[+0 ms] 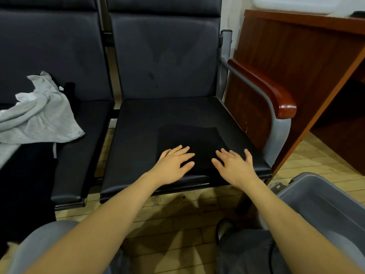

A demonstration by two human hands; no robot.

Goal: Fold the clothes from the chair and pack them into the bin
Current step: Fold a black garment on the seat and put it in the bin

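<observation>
A folded black garment [189,139] lies flat on the front of the right-hand chair seat [142,123]. My left hand [173,161] presses on its near left part with fingers spread and straight. My right hand [234,165] rests flat on its near right part, fingers also spread. A crumpled grey garment [41,115] lies on the left chair seat, over a black garment [25,175] that hangs off the seat's front. The grey bin [316,202] stands on the floor at the lower right, beside my right forearm.
The right chair has a metal arm with a wooden armrest [276,95]. A brown wooden desk [308,62] stands just right of it. Wood-plank floor [167,218] lies between my knees and the chairs.
</observation>
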